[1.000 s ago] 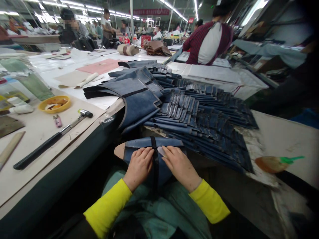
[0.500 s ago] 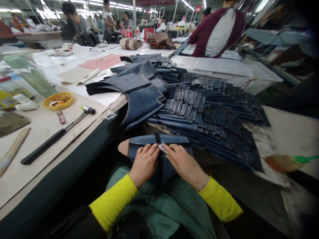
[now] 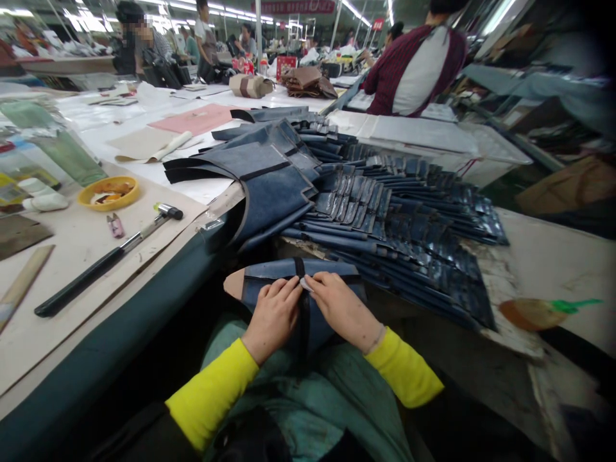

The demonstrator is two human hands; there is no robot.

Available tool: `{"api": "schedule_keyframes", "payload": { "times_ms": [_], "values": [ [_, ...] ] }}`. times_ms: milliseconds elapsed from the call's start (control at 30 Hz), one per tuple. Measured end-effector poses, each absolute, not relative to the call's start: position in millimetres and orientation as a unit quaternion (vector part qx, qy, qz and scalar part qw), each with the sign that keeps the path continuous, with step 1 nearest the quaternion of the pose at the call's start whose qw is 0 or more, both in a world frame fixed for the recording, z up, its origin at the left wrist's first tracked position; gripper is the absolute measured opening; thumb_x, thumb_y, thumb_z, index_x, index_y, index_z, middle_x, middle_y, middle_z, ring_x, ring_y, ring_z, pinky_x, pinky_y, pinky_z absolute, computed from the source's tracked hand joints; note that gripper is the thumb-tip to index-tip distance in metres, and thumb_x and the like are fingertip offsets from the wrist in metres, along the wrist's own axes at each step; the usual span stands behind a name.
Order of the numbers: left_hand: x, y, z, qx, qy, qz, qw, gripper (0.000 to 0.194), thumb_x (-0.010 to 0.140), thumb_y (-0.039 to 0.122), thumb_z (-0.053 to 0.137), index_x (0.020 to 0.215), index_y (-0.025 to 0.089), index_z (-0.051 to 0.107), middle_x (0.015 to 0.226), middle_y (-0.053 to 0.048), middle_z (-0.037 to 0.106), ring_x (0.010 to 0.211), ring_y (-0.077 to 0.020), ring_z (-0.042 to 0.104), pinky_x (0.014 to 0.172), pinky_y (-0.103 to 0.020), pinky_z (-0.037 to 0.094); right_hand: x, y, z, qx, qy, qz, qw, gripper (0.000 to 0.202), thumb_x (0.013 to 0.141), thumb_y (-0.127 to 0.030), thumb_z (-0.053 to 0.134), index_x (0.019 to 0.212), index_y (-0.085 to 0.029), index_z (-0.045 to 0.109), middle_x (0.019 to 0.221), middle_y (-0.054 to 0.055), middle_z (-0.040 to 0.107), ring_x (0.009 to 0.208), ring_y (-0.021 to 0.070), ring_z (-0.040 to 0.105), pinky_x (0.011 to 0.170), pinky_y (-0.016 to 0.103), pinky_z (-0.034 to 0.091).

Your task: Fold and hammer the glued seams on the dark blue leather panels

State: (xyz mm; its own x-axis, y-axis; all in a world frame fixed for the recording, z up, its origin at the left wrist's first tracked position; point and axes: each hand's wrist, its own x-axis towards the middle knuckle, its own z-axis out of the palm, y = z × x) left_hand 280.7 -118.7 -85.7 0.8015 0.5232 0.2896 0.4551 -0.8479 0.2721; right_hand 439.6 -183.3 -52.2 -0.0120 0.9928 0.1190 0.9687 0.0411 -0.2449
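A blue leather-like piece (image 3: 317,321) with black crossing strips lies over my lap, its left end pale tan. My left hand (image 3: 275,316) presses on it with the fingers together, left of the vertical strip. On the other side my right hand (image 3: 341,308) pinches a small whitish piece (image 3: 305,283) against the crossing of the strips. The fingertips of both hands nearly meet there. What lies beneath the palms is hidden.
Stacked blue pieces (image 3: 356,205) spread over the table ahead. At left lie a black-handled hammer (image 3: 101,269), pink snips (image 3: 115,226) and a yellow dish (image 3: 108,194). An amber bottle with a green tip (image 3: 534,314) is at right. A person (image 3: 418,64) sits beyond.
The view has shifted slightly. My right hand has drawn a little down and left with the whitish piece; my left hand stays on the blue piece.
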Motion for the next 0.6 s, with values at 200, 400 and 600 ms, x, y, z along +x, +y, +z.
{"api": "schedule_keyframes", "payload": {
  "times_ms": [200, 400, 600],
  "values": [
    [277.1, -120.1, -88.5, 0.936, 0.278, 0.184, 0.114, 0.034, 0.085, 0.018, 0.046, 0.118, 0.021, 0.052, 0.136, -0.004, 0.046, 0.118, -0.0219, 0.042, 0.095, -0.04, 0.038, 427.7, -174.4, -57.8, -0.702, -0.704, 0.019, 0.101, 0.036, 0.091, -0.013, 0.037, 0.124, -0.015, 0.051, 0.109, 0.011, 0.055, 0.099, 0.0211, 0.048, 0.085, 0.033, 0.046],
    [270.9, -123.0, -90.9, 0.932, 0.289, 0.202, 0.084, 0.039, 0.089, 0.023, 0.042, 0.128, 0.02, 0.044, 0.14, -0.006, 0.042, 0.124, -0.0208, 0.039, 0.096, -0.038, 0.038, 417.9, -163.5, -60.2, -0.696, -0.713, -0.001, 0.085, 0.036, 0.09, -0.011, 0.039, 0.124, -0.012, 0.051, 0.112, 0.012, 0.056, 0.103, 0.022, 0.046, 0.086, 0.033, 0.046],
    [255.6, -113.7, -84.7, 0.923, 0.315, 0.215, 0.051, 0.037, 0.091, 0.027, 0.041, 0.126, 0.018, 0.047, 0.13, -0.007, 0.052, 0.119, -0.0227, 0.045, 0.094, -0.039, 0.04, 414.2, -167.7, -67.4, -0.696, -0.707, -0.024, 0.122, 0.036, 0.09, -0.011, 0.038, 0.124, -0.01, 0.05, 0.118, 0.013, 0.053, 0.107, 0.0226, 0.044, 0.088, 0.034, 0.046]
  ]
}}
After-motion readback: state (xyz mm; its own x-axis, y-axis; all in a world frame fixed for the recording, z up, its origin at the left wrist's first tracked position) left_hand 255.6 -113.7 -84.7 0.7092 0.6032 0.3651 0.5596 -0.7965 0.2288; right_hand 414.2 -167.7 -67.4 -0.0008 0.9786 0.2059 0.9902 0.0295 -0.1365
